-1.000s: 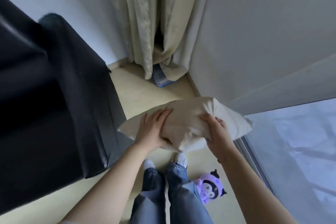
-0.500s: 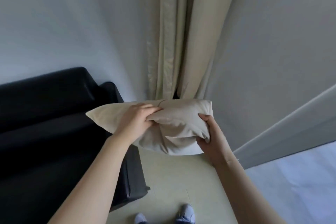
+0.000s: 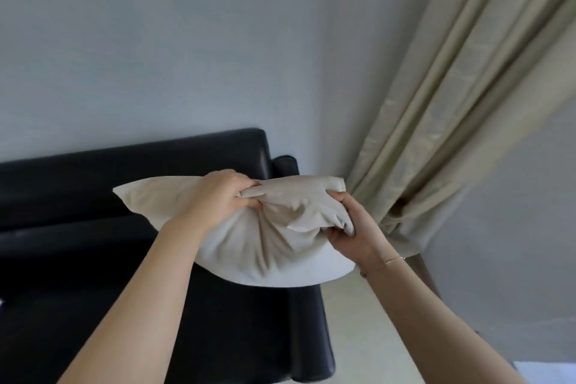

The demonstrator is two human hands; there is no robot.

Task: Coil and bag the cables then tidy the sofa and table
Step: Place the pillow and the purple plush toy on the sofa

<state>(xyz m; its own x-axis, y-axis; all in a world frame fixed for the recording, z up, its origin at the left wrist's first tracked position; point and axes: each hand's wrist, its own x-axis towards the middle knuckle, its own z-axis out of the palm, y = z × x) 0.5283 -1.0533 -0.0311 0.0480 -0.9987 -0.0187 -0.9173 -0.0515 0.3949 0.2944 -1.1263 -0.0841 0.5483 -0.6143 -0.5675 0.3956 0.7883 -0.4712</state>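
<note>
The place is a room in a home, most likely a living room. A black leather sofa (image 3: pixel 131 227) stands against a plain pale wall (image 3: pixel 187 40). In the corner beside it, long beige curtains (image 3: pixel 461 109) hang down to a light floor (image 3: pixel 358 337). A person holds a soft cream cushion (image 3: pixel 280 227) over the sofa arm.

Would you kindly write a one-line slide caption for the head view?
Both hands, left hand and right hand, grip a beige pillow above the black sofa beside the curtain.
</note>
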